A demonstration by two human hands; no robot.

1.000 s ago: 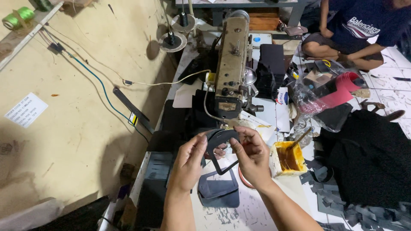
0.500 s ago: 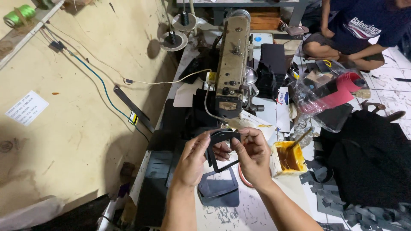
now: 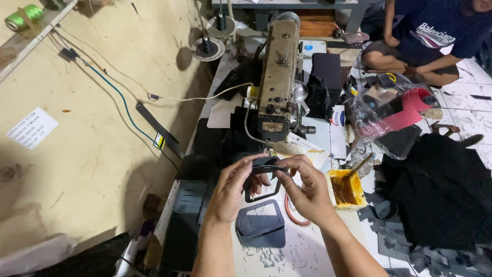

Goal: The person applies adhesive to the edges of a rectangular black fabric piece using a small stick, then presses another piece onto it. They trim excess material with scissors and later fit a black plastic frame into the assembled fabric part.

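Both hands, left hand (image 3: 237, 189) and right hand (image 3: 306, 191), still pinch the black frame-shaped piece (image 3: 264, 177); fingers closed on it, now held nearer the sewing machine (image 3: 277, 82).

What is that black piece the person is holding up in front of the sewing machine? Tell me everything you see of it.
The black frame piece is a thin, flat, dark cut-out, like leather or synthetic sheet, shaped as a rounded rectangle with an open middle. Its top edge is wider and is being bent or folded. The left hand and the right hand pinch that top edge from either side, holding it above the table, just in front of the sewing machine. Its lower part hangs free.
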